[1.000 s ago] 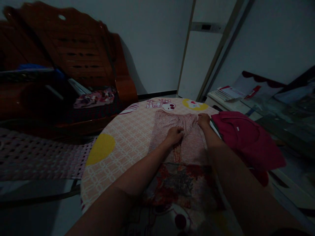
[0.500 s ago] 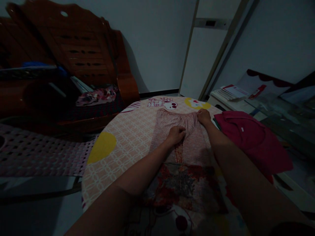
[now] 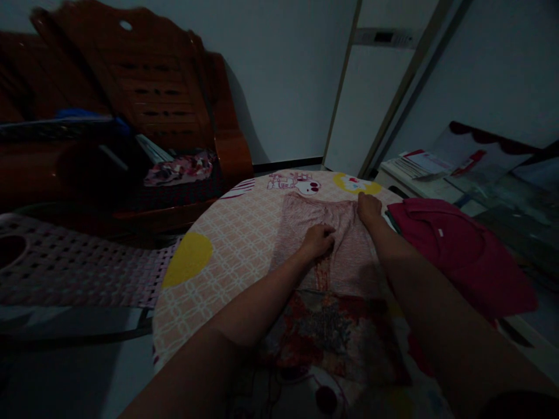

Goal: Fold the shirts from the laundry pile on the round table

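Observation:
A pink garment [image 3: 301, 224] lies spread on a round table, its upper part heathered and its lower part [image 3: 332, 331] in a dark red and grey pattern. My right hand [image 3: 369, 208] is closed on the top right corner of the fabric. Near the middle of the upper part, my left hand [image 3: 318, 240] has curled fingers pinched at the cloth, and creases run between both hands. A brownish strip [image 3: 322, 273] shows on the garment below my left hand.
A patterned tablecloth [image 3: 231, 233] covers the table. Folded magenta clothing [image 3: 463, 250] sits at its right edge. Beyond it stands a white cabinet [image 3: 397, 174] with papers. At left are a wooden bench [image 3: 170, 87] with cloth on it and a woven pink seat [image 3: 87, 262].
The view has shifted slightly, so everything appears a little further right. My right hand has drawn the garment's corner slightly outward; my left hand stays about the same place on the cloth.

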Tool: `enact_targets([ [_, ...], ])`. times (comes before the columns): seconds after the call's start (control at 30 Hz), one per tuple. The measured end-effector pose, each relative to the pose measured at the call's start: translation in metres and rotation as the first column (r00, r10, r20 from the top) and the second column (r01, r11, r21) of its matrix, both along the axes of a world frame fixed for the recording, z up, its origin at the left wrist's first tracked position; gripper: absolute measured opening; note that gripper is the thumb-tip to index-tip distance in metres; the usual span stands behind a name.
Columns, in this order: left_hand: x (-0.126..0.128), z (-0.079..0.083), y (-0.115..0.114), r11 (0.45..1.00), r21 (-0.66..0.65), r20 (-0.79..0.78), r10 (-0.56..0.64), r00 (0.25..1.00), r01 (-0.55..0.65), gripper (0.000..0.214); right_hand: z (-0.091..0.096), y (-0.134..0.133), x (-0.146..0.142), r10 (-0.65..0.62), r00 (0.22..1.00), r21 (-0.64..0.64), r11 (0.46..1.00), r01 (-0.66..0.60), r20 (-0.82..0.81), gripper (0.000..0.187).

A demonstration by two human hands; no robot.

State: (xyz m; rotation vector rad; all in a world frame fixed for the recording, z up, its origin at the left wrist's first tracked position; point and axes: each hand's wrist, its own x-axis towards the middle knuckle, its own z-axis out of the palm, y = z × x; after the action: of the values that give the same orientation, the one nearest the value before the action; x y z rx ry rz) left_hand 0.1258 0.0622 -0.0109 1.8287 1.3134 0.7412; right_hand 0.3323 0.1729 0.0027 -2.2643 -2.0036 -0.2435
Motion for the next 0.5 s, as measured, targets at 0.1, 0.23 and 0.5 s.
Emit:
enact_targets([
  [0.1, 0.0, 0.0, 0.001, 0.998, 0.041, -0.035, -0.038, 0.999, 0.04, 0.034, 0.003, -0.002, -0.017, 0.122, 0.992, 0.028, 0.992, -0.121, -0.024, 0.038],
  [0.23, 0.0, -0.001, 0.001, 0.997, 0.054, -0.014, -0.056, 0.998, 0.057, 0.031, -0.002, -0.005, -0.048, 0.412, 0.896, -0.019, 0.907, -0.42, -0.167, 0.037],
  [0.5, 0.0, -0.004, 0.003, 0.997, 0.062, -0.012, -0.05, 0.999, 0.05, 0.025, -0.005, -0.005, -0.056, 0.39, 0.88, 0.039, 0.918, -0.394, -0.273, 0.036],
])
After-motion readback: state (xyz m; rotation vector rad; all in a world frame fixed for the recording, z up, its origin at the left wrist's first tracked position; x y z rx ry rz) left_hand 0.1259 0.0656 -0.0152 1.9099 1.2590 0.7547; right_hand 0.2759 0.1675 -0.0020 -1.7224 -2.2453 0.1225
